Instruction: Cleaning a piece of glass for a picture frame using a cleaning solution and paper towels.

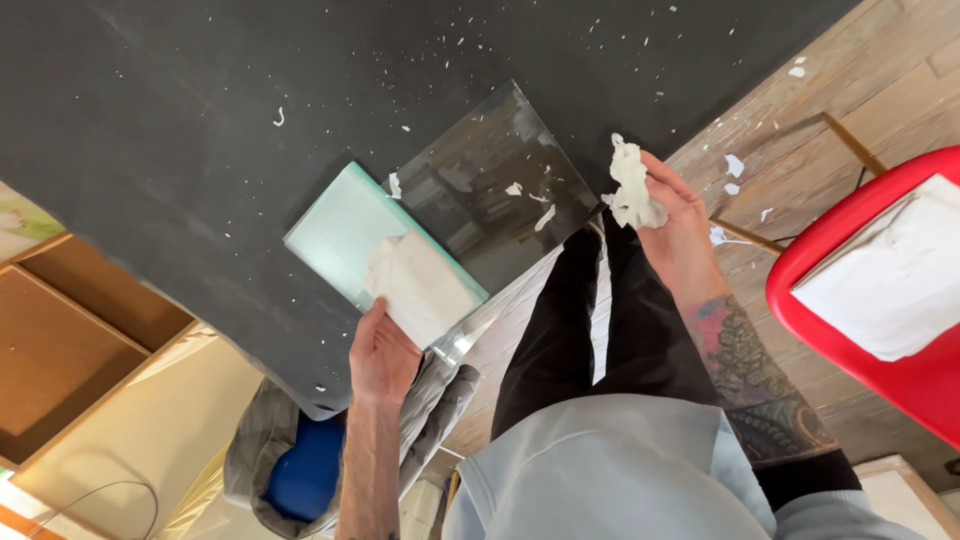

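Far left, off the table: an open wooden box [70, 340], and below it a grey bag with something blue [305, 465] inside.

Black tabletop [180, 120], flecked all over with white paper scraps.

My left hand [380, 355] grips the near edge of a white paper sheet [420, 285]: thumb on top, fingers curled under. The sheet lies on a pale green frosted glass pane [330, 225], which sits near the table edge. Touching it on the right is a clear glass pane [490, 185], dark against the table, with a few paper strips stuck to its face.

My right hand [680, 225] is off the table, above my knee, closed around a crumpled paper wad [632, 190].

Further right: wooden floor [800, 160] with more scraps, and a red chair [880, 350] carrying a white sheet [890, 270].

Judgement: I'm mid-way through stripping paper from the glass. The clear pane is mostly bare and the frosted one is partly covered. The right hand is full, so the wad needs dropping before that hand can work. The glass needs steadying at its edge, since it lies close to the drop.
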